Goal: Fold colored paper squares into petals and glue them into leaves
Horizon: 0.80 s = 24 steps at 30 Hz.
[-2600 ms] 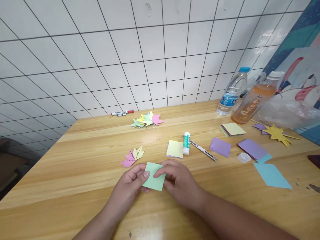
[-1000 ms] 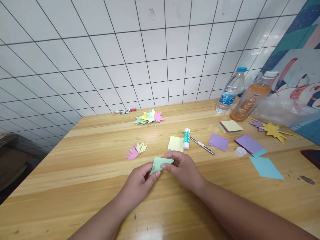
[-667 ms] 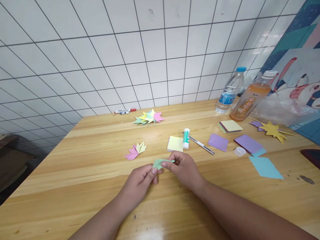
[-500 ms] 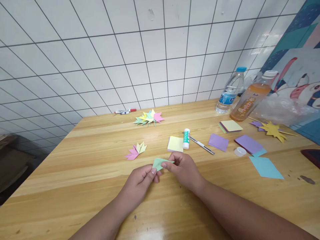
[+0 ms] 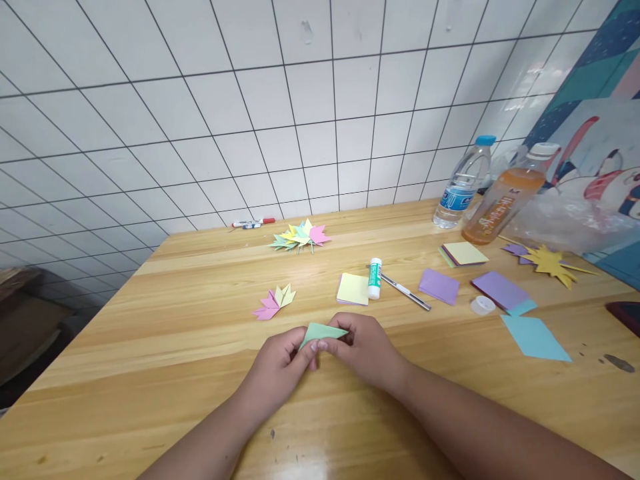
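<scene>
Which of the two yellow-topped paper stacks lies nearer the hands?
The yellow-topped stack beside the glue stick, just beyond the right hand. The other stack lies farther off to the right, near the bottle of orange drink.

Nothing reads clearly on the water bottle (image 5: 455,199), orange bottle (image 5: 501,207) or glue stick (image 5: 375,279).

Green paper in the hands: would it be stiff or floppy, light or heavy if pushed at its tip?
Probably very light: the green paper is a small, thin piece pinched by the left hand and right hand. It looks folded, so it is likely somewhat stiffer than a flat sheet. Its narrow tip may still bend easily.
</scene>
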Available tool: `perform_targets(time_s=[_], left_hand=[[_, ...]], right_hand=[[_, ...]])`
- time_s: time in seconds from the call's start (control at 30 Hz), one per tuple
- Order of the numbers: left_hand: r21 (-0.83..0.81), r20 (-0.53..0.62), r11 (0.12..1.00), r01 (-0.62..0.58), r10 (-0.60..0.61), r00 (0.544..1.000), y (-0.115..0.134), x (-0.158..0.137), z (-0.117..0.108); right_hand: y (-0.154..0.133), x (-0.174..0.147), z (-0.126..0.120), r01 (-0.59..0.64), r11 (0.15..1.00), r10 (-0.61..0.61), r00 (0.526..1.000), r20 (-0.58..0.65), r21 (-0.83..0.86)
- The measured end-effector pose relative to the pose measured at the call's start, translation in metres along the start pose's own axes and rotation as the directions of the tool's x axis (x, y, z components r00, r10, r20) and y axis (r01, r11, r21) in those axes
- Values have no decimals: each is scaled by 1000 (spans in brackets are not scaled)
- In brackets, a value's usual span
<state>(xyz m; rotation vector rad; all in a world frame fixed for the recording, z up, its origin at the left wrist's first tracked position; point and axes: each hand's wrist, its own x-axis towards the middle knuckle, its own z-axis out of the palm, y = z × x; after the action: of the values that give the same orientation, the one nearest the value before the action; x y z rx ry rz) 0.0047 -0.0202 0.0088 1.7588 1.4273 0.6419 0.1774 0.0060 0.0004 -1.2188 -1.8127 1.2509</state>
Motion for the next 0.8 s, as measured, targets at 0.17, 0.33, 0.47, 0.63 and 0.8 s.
perform_targets(time_s=[0.17,0.33,0.47,0.63,0.8], left_hand=[[5,-22,1000,8,-8,1000,2,-1,0],[-54,-18,998,15,-15,1000,0,-1,0],[-59,-24,998,0,-1,1000,0,-2,0],[-100,-44,995,0,-5,999,0,-2,-1],[-85,-53,996,20,-25,998,0,-1,0]], right_hand=[[0,1,-1,-4,1000,4,1000,-9,-9],[-4,1,-2,-6,992,6,1000,1,128],[-6,2,-3,-36,988,36,999,2,150],[-1,3,-3,-19,989,23,999,-28,145],[-2,5,-4,-35,986,45,997,-58,165]])
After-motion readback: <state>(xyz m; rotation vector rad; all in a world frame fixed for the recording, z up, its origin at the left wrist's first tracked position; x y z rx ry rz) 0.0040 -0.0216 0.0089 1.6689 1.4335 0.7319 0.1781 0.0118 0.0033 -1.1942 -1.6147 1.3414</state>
